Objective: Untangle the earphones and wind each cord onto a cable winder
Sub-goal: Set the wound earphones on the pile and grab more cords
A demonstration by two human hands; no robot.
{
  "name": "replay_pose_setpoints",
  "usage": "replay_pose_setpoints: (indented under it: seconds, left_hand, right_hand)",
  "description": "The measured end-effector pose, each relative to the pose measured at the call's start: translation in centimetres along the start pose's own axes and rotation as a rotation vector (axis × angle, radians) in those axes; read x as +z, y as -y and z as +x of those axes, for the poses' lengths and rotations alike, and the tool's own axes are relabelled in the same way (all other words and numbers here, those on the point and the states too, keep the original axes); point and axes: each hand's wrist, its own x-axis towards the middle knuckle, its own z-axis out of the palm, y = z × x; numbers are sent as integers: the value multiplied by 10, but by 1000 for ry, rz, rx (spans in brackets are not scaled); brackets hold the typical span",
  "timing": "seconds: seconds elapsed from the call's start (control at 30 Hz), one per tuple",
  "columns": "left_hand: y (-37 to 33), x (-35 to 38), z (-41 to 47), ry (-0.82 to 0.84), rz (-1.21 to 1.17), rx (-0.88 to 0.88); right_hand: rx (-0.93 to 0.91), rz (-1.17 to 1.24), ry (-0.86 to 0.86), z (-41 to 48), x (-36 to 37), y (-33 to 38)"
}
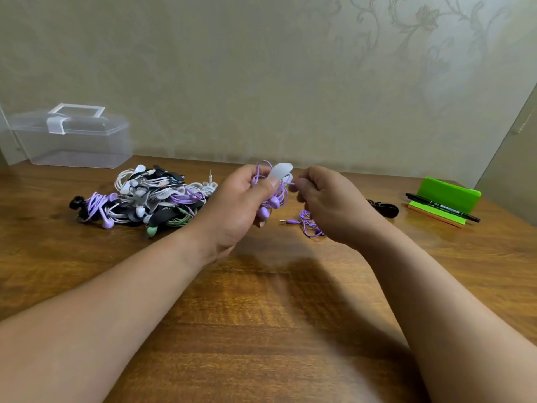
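My left hand [241,199] grips a pale grey cable winder [279,170] with a purple earphone cord looped round it; two purple earbuds [268,206] hang below my thumb. My right hand [325,199] pinches the purple cord [291,184] just right of the winder. The rest of that cord lies in a loose heap [308,221] on the table under my right hand, its jack plug [289,221] pointing left. A pile of wound and tangled earphones [151,196], white, black, purple and green, lies to the left.
A clear plastic box [72,138] with a lid handle stands at the back left against the wall. A black winder [383,208] lies right of my right hand. Farther right are a green holder [449,194] and a black marker [441,206]. The wooden table [261,315] spreads toward me.
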Motion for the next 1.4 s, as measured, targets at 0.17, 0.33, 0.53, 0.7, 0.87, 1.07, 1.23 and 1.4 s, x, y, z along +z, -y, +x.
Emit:
replay_pose_setpoints:
  seconds: [0.17, 0.33, 0.53, 0.7, 0.87, 1.07, 1.23, 1.4]
  left_hand:
    - [-4, -5, 2, -78, -180, -94]
    - [-2, -7, 5, -132, -157, -124]
    - [6, -10, 9, -174, 107, -19]
    - [6, -14, 10, -31, 292, 1]
    - [-1, -15, 10, 17, 462, 60]
    - [1, -12, 10, 90, 227, 56]
    - [-2, -15, 11, 75, 134, 69]
    - [-3, -14, 7, 82, 237, 131]
  right_hand:
    - [-50, 25, -53, -1, 3, 2]
    - [-125, 7, -186, -1, 1, 0]
    - [-293, -66, -110, -8, 2, 6]
    - [-371, -97, -72, -11, 2, 12]
    - [-318, -7, -68, -8, -4, 9]
    - [-297, 21, -90, -6, -6, 7]
    - [-269, 34, -89, -5, -8, 6]
    - [-290, 12, -77, -4, -8, 4]
